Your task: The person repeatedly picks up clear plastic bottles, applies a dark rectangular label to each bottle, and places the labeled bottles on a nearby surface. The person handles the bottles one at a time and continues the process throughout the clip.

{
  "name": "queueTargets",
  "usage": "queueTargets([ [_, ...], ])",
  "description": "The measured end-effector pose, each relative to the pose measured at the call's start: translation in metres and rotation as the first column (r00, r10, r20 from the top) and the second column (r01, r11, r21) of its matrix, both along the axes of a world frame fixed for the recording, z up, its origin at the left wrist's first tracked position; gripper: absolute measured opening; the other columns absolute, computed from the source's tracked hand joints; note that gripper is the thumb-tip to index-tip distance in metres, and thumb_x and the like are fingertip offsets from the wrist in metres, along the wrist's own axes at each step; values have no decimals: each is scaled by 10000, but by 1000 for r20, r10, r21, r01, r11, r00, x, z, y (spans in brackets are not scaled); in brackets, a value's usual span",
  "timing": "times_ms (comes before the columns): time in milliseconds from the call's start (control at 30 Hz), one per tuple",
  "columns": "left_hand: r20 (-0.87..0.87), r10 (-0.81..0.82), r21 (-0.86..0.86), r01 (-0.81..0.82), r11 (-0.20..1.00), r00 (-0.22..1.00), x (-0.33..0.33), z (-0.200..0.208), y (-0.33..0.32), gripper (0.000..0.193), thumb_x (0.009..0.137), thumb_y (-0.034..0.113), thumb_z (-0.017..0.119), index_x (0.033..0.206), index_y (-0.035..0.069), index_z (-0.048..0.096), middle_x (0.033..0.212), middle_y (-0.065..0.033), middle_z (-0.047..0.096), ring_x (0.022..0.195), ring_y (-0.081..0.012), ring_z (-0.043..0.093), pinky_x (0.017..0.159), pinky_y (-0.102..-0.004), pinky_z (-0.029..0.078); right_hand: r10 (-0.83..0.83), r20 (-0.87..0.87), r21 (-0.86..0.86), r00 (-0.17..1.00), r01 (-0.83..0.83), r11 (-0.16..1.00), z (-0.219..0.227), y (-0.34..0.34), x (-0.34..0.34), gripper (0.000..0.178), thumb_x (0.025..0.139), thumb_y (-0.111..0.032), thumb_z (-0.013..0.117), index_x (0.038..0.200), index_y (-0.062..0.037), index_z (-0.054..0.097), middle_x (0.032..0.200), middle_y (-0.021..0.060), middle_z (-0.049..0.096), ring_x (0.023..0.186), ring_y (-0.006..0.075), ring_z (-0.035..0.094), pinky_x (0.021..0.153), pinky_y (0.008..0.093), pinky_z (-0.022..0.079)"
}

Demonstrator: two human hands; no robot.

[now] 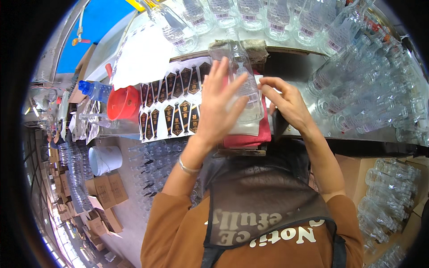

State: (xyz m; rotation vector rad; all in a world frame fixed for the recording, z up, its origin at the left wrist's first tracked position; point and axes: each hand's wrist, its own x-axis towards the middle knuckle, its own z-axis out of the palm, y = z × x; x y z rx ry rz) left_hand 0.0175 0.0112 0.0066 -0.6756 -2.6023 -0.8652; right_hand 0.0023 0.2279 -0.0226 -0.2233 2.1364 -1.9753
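A clear glass bottle [243, 67] lies in front of me, its neck pointing away, on a pad of white and red cloth [248, 140]. Over the bottle's left side my left hand [219, 105] is spread open, slightly blurred; whether it touches the glass I cannot tell. At the bottle's right side my right hand [288, 100] has its fingers curled together; what they pinch, if anything, is hidden. Just below those fingers is a dark, pointed piece [280, 123]. Left of the bottle lies a white sheet of black tie-shaped labels [173, 120].
Several labelled bottles [278, 20] stand along the far shelf; many more [357, 98] lie stacked at right. A red bowl [123, 103], a blue-capped bottle [96, 90] and white paper [143, 58] are at left. Below sit a white bucket [105, 160], cardboard boxes [107, 190] and a carton of bottles [389, 192].
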Motion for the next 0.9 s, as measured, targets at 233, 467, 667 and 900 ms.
queueTargets([
  [233,103,-162,117,150,982,981,-22,-16,-26,546,912,279,723,1431,187,580,1626,-160,306,1507,-333,281,1203,-462,267,55,-103,81,993,-47,996,-3,-16,2,502,954,-223,696,1349,50,549,1167,91,656,774,84,638,688,249,514],
  [467,155,-136,335,78,939,978,-12,-19,-14,525,877,164,737,1389,157,619,1584,-237,338,1462,-368,358,1169,-451,322,29,-53,48,998,-26,998,-10,-12,-7,625,887,-435,730,1274,42,617,1158,175,704,961,218,695,881,328,531],
  [667,139,-144,331,91,939,980,-10,-26,-13,517,913,237,723,1410,162,599,1593,-163,365,1462,-308,372,1188,-445,309,33,-98,85,995,-25,996,-10,-12,-4,603,885,-401,742,1276,41,617,1108,147,704,890,179,682,840,319,532],
  [900,127,-138,317,91,944,982,-9,-26,-12,517,916,269,725,1406,161,601,1591,-168,364,1457,-317,379,1179,-449,326,41,-36,53,999,-39,998,-9,-11,-2,619,879,-382,751,1311,33,596,1100,139,701,850,159,683,800,303,537],
])
